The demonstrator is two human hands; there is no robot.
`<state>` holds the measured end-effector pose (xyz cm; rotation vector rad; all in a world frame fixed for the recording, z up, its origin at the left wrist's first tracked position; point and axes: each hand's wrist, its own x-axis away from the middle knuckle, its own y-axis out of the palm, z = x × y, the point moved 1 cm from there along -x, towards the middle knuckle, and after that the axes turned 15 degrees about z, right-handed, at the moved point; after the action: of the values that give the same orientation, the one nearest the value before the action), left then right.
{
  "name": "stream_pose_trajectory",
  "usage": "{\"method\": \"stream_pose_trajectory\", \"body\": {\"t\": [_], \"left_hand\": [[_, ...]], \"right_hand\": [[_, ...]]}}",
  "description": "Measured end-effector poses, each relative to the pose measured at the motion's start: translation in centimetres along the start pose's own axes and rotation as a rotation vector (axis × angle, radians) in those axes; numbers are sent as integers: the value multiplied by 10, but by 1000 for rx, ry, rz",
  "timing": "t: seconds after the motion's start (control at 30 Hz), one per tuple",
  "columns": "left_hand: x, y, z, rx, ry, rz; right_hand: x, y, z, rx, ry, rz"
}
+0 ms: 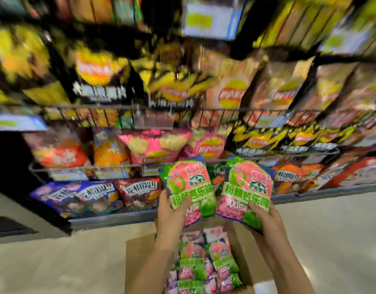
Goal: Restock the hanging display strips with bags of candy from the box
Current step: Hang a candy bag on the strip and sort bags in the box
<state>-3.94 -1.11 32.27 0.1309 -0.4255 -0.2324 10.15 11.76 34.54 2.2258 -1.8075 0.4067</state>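
Gripping pink-green candy bags (188, 185) in both hands (172, 209) above open box (138, 262); chip shelves (182, 107) behind, blurred.

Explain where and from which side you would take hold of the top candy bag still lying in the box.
Pinch the upper edge of the top bag in the cardboard box, coming straight down from above. The bags lie flat and overlapping between the box walls, so the sides are blocked. Both the left hand and right hand already hold a bag.

Pale floor (55, 268) carries open cardboard box (140, 262); wire shelves (110, 107) carry chip bags (231, 92).
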Motion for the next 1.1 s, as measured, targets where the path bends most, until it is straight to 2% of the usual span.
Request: {"method": "stream_pose_trajectory", "body": {"t": [0.2,0.33,0.53,0.73,0.9,0.97,1.1], "left_hand": [[67,2,169,104,154,19],[104,-4,270,89,282,60],[158,-15,398,158,418,111],[173,-48,477,175,615,242],[180,-87,512,237,747,321],[182,-105,522,254,766,371],[181,-149,536,328,746,453]], "right_hand": [[77,26,-155,-52,-82,-81],[126,43,-245,-57,-112,-117],[191,74,-360,-136,-212,-284],[229,116,-427,-218,-277,-444],[263,155,-445,-234,-318,-535],[279,169,-454,-254,-290,-600],[308,211,-449,-248,-350,-690]]}}
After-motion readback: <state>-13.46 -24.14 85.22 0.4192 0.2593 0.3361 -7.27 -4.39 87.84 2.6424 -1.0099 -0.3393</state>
